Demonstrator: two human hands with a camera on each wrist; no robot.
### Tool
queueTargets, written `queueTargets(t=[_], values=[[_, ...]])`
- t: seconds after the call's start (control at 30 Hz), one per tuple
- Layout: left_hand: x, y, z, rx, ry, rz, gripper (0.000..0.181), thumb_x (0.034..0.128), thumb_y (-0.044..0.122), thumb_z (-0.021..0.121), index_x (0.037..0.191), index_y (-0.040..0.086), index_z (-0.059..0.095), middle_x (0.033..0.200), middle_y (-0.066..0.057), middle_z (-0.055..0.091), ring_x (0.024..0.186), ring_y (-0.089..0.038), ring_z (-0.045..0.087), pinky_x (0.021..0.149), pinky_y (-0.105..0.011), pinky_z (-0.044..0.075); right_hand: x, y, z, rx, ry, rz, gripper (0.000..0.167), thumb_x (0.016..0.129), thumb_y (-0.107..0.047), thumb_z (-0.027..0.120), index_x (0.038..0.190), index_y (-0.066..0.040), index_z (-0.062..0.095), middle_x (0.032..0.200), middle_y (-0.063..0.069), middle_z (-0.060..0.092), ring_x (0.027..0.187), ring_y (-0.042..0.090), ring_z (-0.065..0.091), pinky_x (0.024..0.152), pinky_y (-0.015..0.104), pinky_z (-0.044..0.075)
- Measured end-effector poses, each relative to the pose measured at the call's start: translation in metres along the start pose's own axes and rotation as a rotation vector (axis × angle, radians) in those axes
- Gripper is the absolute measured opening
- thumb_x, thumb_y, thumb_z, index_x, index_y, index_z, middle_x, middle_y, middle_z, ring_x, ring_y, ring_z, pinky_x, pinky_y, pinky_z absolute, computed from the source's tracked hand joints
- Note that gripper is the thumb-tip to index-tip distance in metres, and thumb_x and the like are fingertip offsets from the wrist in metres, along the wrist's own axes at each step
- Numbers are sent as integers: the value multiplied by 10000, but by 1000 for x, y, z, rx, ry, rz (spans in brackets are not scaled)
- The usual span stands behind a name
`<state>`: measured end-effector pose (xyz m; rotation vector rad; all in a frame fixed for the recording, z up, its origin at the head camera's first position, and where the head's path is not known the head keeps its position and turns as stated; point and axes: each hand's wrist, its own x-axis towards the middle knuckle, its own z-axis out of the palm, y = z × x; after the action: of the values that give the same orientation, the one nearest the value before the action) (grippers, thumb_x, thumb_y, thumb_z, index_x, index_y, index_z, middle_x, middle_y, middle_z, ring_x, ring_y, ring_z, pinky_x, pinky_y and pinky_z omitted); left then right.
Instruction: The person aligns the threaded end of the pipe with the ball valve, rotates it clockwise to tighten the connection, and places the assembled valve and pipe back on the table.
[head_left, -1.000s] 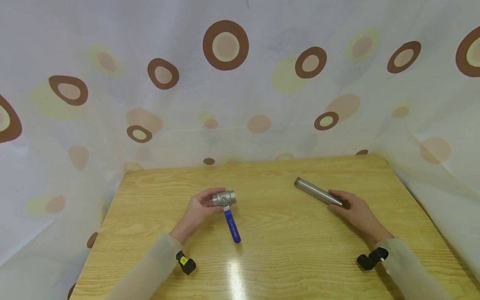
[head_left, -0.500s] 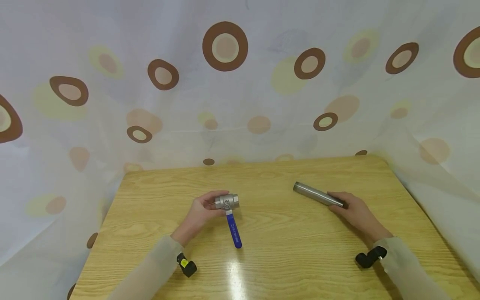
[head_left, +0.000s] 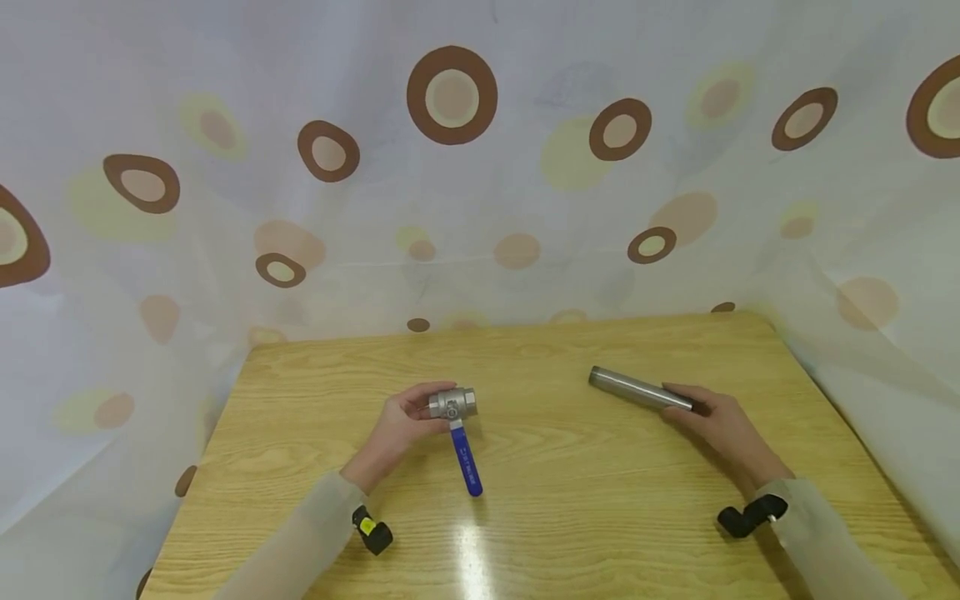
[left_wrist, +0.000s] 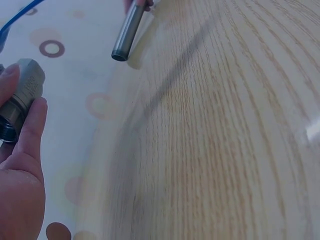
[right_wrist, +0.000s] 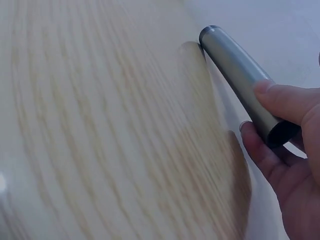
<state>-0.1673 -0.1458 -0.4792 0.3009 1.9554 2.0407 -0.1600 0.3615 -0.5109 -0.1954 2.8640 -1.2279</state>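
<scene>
My left hand (head_left: pixel 405 419) grips a steel ball valve (head_left: pixel 457 404) by one end of its body, thumb on the near side and fingers behind. The valve's blue lever handle (head_left: pixel 467 462) points toward me. In the left wrist view the valve's open threaded end (left_wrist: pixel 9 127) faces the camera. Over on the right, my right hand (head_left: pixel 716 421) holds a steel pipe (head_left: pixel 633 388) near its closer end. Its far end, which has a darker band, points up and left. The right wrist view shows the thumb on top of the pipe (right_wrist: pixel 240 75) and fingers beneath. Valve and pipe are well apart.
A wooden table (head_left: pixel 540 517) with light grain lies under both hands. Behind it and along the sides hangs a white curtain (head_left: pixel 525 150) patterned with brown rings and pale dots. A small black camera (head_left: pixel 372 531) is strapped at the left wrist, another camera (head_left: pixel 750 517) at the right.
Compared with a second ago, the valve sits slightly lower and to the right in the head view. The pipe's far end has dipped a little, and the right hand has shifted slightly right.
</scene>
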Motion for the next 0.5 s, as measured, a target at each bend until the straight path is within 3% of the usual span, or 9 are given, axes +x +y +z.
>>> queueTargets(t=[0.2, 0.5], values=[[0, -1, -2, -3, 9, 0, 591, 863, -105, 702, 1430, 12, 586, 1451, -192, 576, 1261, -328, 613, 982, -330, 578, -1, 0, 0, 79, 39, 86, 576, 1010, -440, 663, 1466, -94, 600, 1427, 218, 598, 1022, -12, 551, 797, 100, 456], [-1, -2, -3, -12, 9, -15, 586, 880, -78, 706, 1443, 35, 587, 1464, -176, 576, 1278, -320, 595, 1005, -333, 565, 0, -4, 4, 94, 109, 67, 509, 1023, -335, 673, 1430, -35, 615, 1269, 182, 659, 894, 5, 544, 721, 126, 460]])
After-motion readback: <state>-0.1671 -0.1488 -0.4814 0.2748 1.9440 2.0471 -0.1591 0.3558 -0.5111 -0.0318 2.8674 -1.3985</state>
